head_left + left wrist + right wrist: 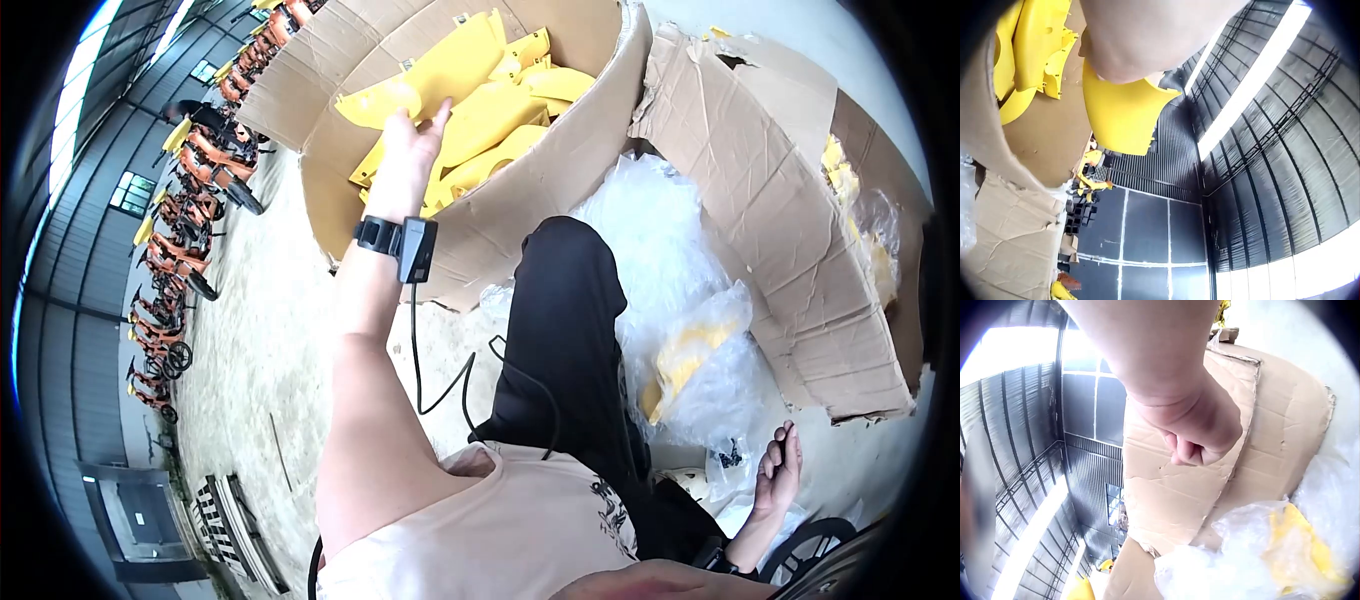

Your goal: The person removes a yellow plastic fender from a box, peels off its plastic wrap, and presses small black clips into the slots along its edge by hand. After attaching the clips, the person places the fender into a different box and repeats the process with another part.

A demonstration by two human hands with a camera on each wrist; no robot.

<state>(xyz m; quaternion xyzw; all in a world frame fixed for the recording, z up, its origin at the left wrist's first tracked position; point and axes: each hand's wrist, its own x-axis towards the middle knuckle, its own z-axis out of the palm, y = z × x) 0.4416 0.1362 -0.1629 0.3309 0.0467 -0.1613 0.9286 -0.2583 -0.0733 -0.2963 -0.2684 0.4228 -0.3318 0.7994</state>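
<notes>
In the head view my left hand (415,145) reaches over the round cardboard box and grips a yellow panel (375,103) near its lower edge, a finger and thumb apart. The left wrist view shows this curved panel (1119,115) below my left hand (1125,47), its fingertips hidden. More yellow panels (490,115) are heaped in the box beside it. My right hand (777,478) hangs low on the right, beside clear plastic wrap (715,385). In the right wrist view, the fingers of my right hand (1194,434) are loosely curled, with nothing seen held.
A torn cardboard box (790,240) leans at the right, with wrapped yellow pieces inside. Plastic wrap lies between it and the round box (590,130). My raised knee (570,270) and a loose black cable (415,350) are below. Orange motorbikes (205,160) stand at the left.
</notes>
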